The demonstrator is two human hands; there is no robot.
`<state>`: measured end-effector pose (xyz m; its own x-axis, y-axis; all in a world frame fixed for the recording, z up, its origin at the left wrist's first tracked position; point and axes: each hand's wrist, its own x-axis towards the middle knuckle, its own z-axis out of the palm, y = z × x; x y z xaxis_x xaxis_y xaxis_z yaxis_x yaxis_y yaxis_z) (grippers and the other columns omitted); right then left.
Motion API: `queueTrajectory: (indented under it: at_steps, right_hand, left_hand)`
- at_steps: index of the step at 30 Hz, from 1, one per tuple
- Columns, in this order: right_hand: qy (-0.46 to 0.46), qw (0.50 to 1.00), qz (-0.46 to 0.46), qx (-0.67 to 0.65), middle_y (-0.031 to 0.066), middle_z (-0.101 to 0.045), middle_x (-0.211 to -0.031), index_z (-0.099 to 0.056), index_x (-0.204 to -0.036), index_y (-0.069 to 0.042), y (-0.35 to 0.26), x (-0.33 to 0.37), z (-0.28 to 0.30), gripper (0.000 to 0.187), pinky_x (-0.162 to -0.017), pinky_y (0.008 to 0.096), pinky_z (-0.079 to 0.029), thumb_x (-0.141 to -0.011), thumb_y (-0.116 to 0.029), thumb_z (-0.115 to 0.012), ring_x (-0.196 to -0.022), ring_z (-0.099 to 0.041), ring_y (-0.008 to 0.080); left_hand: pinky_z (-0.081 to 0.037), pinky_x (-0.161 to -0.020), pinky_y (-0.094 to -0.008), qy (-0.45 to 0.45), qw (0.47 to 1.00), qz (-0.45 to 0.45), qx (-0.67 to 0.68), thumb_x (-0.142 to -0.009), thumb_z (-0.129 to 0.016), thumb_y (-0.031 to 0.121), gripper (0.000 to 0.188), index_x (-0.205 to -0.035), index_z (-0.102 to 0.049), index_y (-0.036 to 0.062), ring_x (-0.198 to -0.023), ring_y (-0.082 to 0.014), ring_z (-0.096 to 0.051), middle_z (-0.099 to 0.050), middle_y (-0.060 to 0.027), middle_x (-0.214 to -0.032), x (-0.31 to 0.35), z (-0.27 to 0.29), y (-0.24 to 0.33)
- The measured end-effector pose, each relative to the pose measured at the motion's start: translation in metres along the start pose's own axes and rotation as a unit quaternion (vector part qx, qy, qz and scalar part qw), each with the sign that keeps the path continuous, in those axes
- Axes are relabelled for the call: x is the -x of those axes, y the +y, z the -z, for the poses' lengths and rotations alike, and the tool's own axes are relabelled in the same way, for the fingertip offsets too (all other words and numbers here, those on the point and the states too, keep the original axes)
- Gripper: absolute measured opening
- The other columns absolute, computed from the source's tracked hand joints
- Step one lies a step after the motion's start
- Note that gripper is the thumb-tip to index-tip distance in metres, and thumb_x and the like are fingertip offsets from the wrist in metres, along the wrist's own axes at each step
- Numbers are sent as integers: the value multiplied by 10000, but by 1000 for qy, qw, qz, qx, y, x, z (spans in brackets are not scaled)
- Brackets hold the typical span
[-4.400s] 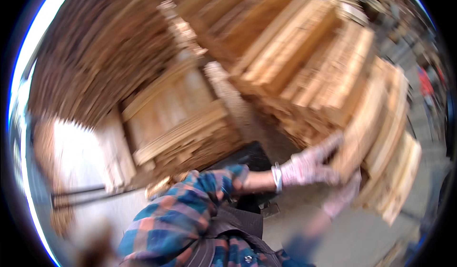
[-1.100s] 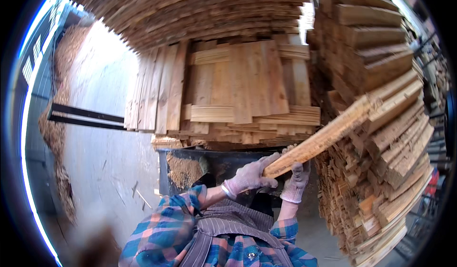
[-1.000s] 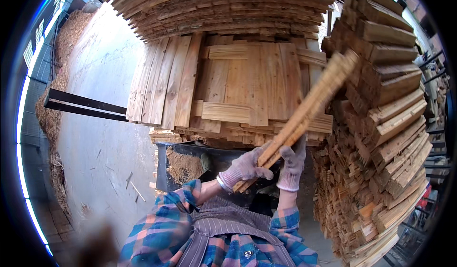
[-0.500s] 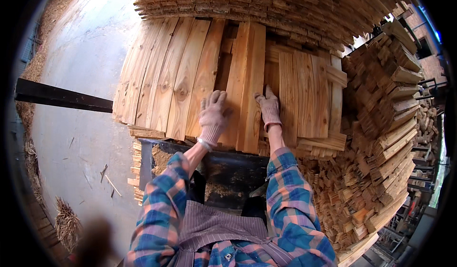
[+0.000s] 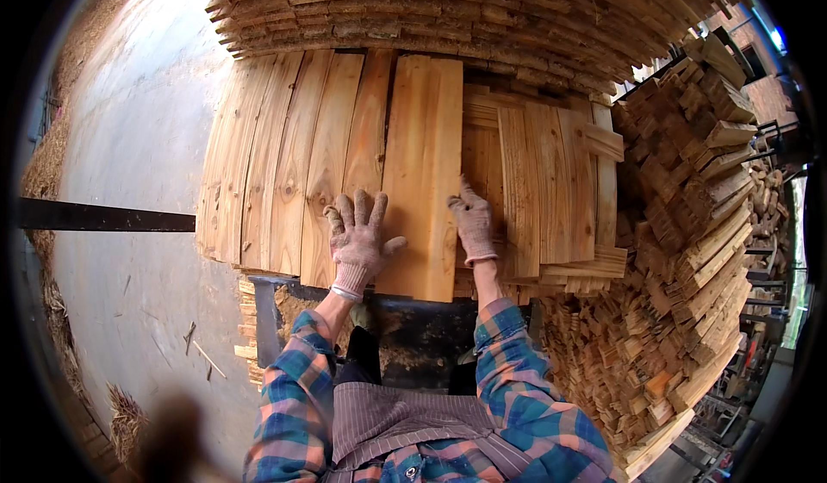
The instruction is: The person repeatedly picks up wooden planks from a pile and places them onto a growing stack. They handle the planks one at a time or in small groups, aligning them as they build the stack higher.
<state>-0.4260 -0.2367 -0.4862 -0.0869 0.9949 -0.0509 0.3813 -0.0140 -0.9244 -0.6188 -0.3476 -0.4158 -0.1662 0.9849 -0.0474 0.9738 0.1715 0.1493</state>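
Observation:
Smooth orange-brown wooden boards [image 5: 419,173] lie lengthwise in front of me, two by the look of a faint seam down their middle. Over their left edge and the neighbouring knotty boards [image 5: 326,160], my left hand [image 5: 357,246] is spread flat, palm down, in a pinkish knit glove. My right hand [image 5: 473,223], gloved the same way, is at the right edge of the smooth boards. Its index finger is stretched out and its thumb is against that edge. A lower layer of wood [image 5: 482,151] shows in the gap beside it.
Behind the boards rises a tall stack of rough-edged planks [image 5: 413,9]. More narrow boards [image 5: 551,186] lie to the right, beside a big pile of cut wood [image 5: 663,267]. A black bar [image 5: 108,216] juts from the left over grey floor [image 5: 129,311].
The smooth boards now lie flat and closer to the left row, narrowing the gap there and widening the right one. My left hand has moved left with fingers spread; my right has followed leftward.

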Motion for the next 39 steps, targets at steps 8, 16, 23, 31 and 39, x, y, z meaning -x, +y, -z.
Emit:
queueTrajectory:
  at_steps: [8, 16, 23, 31, 39]
  right_hand:
    - [10, 982, -23, 186, 206, -672, -924, -565, -1270, -94, -52, -13, -5, 438, -677, 434, -526, -850, -194, -495, -776, -649, 349]
    - [192, 893, 147, 381, 153, -635, -901, -446, -1351, -119, -14, -50, 201, 577, -529, 371, -525, -873, -394, -616, -694, -620, 253]
    - [123, 855, -145, 483, 187, -643, -873, -529, -1164, -70, 41, -54, 180, 454, -390, 416, -467, -920, -449, -475, -546, -614, 275]
    - [138, 959, -36, 245, 236, -629, -970, -546, -1169, -58, 18, -44, 147, 383, -659, 470, -513, -879, -308, -531, -823, -634, 368]
    - [135, 979, -92, 122, 239, -485, -1321, -362, -1426, -78, -33, 81, 250, 662, -944, 452, -448, -861, -316, -612, -1184, -511, 373]
  left_hand:
    - [-132, -1126, -579, 31, 999, -3, -28, -820, -559, 571, 741, -1420, -395, 169, -1369, -472, -223, -293, -212, -1493, 2, -7, 1]
    - [-109, -1143, -553, 4, 995, 24, -101, -841, -490, 616, 747, -1459, -345, 224, -1403, -430, -179, -250, -155, -1532, 3, -18, 4]
    - [-116, -1142, -550, 7, 992, 25, -126, -822, -512, 627, 803, -1475, -310, 206, -1403, -418, -190, -256, -153, -1530, 1, -22, -5]
    - [-116, -1154, -524, 1, 986, 6, -167, -814, -535, 617, 851, -1486, -273, 165, -1415, -396, -176, -262, -161, -1526, -9, -16, 5]
    - [-239, -1105, -495, 34, 964, 1, -263, -927, -408, 535, 669, -1464, -325, 145, -1342, -317, -340, -350, -129, -1489, 10, -15, 8]
